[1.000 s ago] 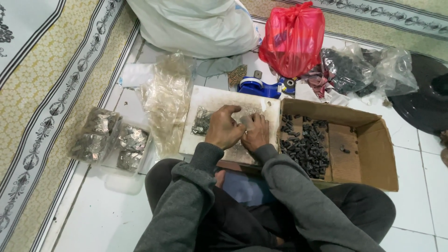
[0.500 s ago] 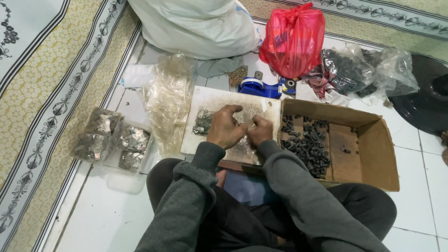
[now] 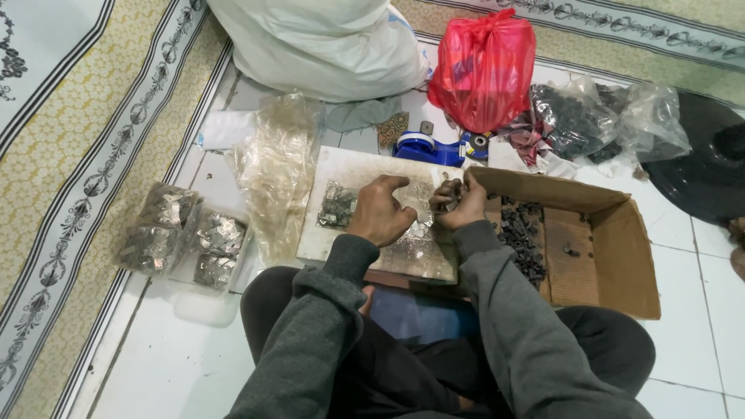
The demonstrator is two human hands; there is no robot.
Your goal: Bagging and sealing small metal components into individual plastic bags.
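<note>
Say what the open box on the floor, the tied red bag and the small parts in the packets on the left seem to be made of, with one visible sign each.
Open box: brown corrugated cardboard, matt, with folded flaps. Tied red bag: thin plastic film, glossy and crinkled, knotted at the top. Small parts in the packets: probably metal, judging by their grey, shiny glint; the packets look like clear plastic film.

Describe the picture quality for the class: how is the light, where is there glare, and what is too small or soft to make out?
Head view: light is even and soft, shadows faint; glare sits on the clear plastic bags and the white board; the small metal pieces between the left hand and right hand are too small to make out; the dark parts in the cardboard box merge into one mass.
</note>
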